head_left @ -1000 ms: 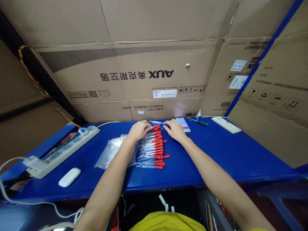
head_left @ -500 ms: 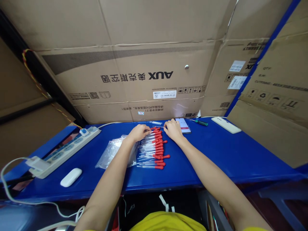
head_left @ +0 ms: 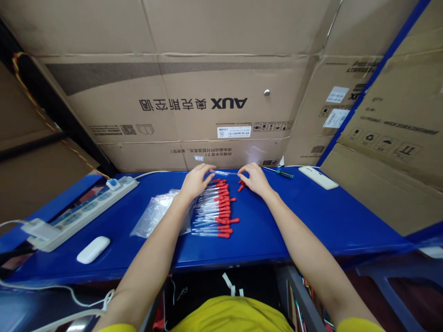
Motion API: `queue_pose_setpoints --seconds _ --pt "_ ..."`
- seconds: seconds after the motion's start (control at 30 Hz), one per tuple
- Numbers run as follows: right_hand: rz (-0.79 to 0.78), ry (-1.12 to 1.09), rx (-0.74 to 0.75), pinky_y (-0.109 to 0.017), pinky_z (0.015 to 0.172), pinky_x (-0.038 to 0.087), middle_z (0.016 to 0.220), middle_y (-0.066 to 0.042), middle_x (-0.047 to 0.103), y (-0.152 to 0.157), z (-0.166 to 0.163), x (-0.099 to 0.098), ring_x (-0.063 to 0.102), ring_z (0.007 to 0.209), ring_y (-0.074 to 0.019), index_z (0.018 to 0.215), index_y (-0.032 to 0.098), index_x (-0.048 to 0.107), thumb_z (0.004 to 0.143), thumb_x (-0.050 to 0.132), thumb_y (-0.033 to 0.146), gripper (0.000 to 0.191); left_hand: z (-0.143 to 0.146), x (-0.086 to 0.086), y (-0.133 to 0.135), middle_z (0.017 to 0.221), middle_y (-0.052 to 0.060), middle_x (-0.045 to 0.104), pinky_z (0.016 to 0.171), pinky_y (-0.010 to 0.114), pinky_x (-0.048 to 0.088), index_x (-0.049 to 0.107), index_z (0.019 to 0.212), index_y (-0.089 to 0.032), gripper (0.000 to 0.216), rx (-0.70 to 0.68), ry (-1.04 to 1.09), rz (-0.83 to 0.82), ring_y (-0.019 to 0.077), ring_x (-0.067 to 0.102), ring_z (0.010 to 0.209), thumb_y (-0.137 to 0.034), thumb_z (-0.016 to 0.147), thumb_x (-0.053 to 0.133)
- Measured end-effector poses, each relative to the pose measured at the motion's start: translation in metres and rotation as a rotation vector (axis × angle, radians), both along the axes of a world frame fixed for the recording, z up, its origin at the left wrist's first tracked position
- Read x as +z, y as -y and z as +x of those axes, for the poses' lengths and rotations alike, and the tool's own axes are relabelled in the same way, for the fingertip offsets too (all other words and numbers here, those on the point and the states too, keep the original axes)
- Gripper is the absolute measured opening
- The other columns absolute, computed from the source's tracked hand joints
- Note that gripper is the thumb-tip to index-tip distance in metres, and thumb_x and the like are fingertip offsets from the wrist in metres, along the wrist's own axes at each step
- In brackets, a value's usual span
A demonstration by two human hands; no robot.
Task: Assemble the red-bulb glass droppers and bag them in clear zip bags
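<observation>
Droppers with red rubber bulbs (head_left: 224, 208) and clear tubes lie in a stacked row on the blue table, bulbs to the right. At the row's far left end is my left hand (head_left: 196, 181), thumb and fingers apart beside some loose clear tubes (head_left: 220, 173). My right hand (head_left: 256, 180) pinches the end of a thin clear tube (head_left: 233, 174) between thumb and forefinger. Loose red bulbs (head_left: 241, 186) show just below its fingers, partly covered. A clear plastic bag (head_left: 152, 216) lies left of the row, partly behind my left forearm.
A power strip (head_left: 86, 207) with plugs and cables runs along the left, near a white earbud case (head_left: 93, 249). A green-handled screwdriver (head_left: 285, 174) and a white power bank or phone (head_left: 318, 177) lie at the back right. Cardboard (head_left: 194, 83) walls the table's back.
Both hands have shifted slightly, the left one opening away from the row's top. Red bulbs now show beneath my right hand, and the phone beside it is hidden. The view has tilted a little.
</observation>
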State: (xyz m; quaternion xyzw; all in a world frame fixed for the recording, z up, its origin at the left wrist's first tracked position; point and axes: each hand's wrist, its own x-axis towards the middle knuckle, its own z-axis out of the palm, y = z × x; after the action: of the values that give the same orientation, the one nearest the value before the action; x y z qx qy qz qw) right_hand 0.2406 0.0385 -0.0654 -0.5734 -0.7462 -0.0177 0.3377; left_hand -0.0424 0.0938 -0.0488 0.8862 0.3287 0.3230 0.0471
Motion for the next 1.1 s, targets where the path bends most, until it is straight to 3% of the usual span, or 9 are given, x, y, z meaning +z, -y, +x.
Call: queue_pose_setpoints --seconds 0.1,0.2,0.33,0.43,0.53,0.7,0.87,0.97,1.1 --pt "0.025 0.018 0.136 -0.041 0.101 0.046 0.105 -0.008 0.079 0.007 -0.006 0.008 0.061 0.108 -0.0284 0.099 0.022 0.077 0.101 0.067 0.029 0.012 0.014 0.003 0.013 0.136 0.012 0.069 0.11 0.042 0.049 0.063 0.14 -0.02 0.038 -0.069 -0.004 0.087 0.0281 0.061 0.129 -0.036 0.108 0.05" --pt "0.053 0.009 0.207 -0.043 0.102 0.047 0.108 -0.009 0.079 0.013 -0.015 0.014 0.061 0.109 -0.0289 0.106 0.023 0.077 0.103 0.064 0.031 0.016 0.031 0.0 0.023 0.128 0.013 0.071 0.106 0.042 0.05 0.065 0.134 -0.02 0.033 -0.151 -0.12 0.068 0.0277 0.065 0.12 -0.031 0.11 0.045" --pt "0.059 -0.006 0.238 -0.044 0.102 0.048 0.111 -0.01 0.078 0.016 -0.017 0.019 0.061 0.111 -0.0297 0.118 0.024 0.076 0.103 0.063 0.032 0.022 0.045 -0.008 0.028 0.123 0.014 0.076 0.099 0.043 0.05 0.065 0.122 -0.017 0.032 -0.106 -0.21 0.018 0.029 0.07 0.116 -0.024 0.112 0.036" --pt "0.05 0.038 0.187 -0.046 0.106 0.048 0.118 -0.01 0.077 0.015 -0.001 0.021 0.059 0.115 -0.0309 0.133 0.023 0.073 0.101 0.064 0.028 0.033 0.045 -0.01 0.027 0.122 0.015 0.078 0.097 0.044 0.05 0.058 0.136 -0.016 0.034 -0.039 -0.229 -0.018 0.0302 0.073 0.113 -0.021 0.111 0.035" --pt "-0.029 0.159 0.148 -0.05 0.111 0.045 0.128 -0.01 0.073 0.013 0.021 0.016 0.056 0.123 -0.0324 0.123 0.026 0.08 0.098 0.065 0.021 0.03 0.041 -0.01 0.025 0.121 0.015 0.078 0.091 0.041 0.052 0.054 0.139 -0.017 0.035 0.013 -0.218 -0.075 0.0303 0.074 0.109 -0.02 0.11 0.035" --pt "-0.198 0.279 0.157 -0.057 0.113 0.044 0.14 -0.01 0.067 0.008 0.035 -0.003 0.051 0.135 -0.036 0.116 0.035 0.085 0.089 0.08 0.023 0.03 0.039 -0.013 0.024 0.124 0.012 0.073 0.088 0.038 0.053 0.058 0.12 -0.02 0.026 0.024 -0.119 -0.135 0.0269 0.072 0.106 -0.025 0.111 0.035" --pt "-0.19 0.267 0.174 -0.057 0.112 0.045 0.135 -0.011 0.07 0.002 0.027 -0.012 0.052 0.134 -0.0352 0.103 0.031 0.085 0.088 0.082 0.023 0.017 0.042 -0.015 0.024 0.116 0.011 0.072 0.09 0.037 0.051 0.059 0.112 -0.021 0.023 0.011 -0.064 -0.137 0.0259 0.07 0.103 -0.029 0.111 0.038" --pt "-0.139 0.185 0.177 -0.055 0.11 0.046 0.124 -0.01 0.075 0.002 0.022 -0.009 0.056 0.129 -0.034 0.098 0.026 0.08 0.091 0.077 0.023 0.008 0.042 -0.013 0.025 0.104 0.009 0.073 0.082 0.035 0.047 0.059 0.101 -0.021 0.018 0.026 -0.067 -0.109 0.0248 0.068 0.093 -0.033 0.107 0.048" --pt "-0.055 -0.07 0.218 -0.044 0.097 0.055 0.104 -0.007 0.079 0.008 0.009 0.0 0.071 0.104 -0.0267 0.106 0.024 0.072 0.097 0.066 0.025 0.011 0.041 -0.011 0.026 0.084 0.006 0.071 0.069 0.032 0.036 0.055 0.08 -0.022 0.023 0.095 -0.095 -0.093 0.0219 0.063 0.078 -0.034 0.099 0.06"
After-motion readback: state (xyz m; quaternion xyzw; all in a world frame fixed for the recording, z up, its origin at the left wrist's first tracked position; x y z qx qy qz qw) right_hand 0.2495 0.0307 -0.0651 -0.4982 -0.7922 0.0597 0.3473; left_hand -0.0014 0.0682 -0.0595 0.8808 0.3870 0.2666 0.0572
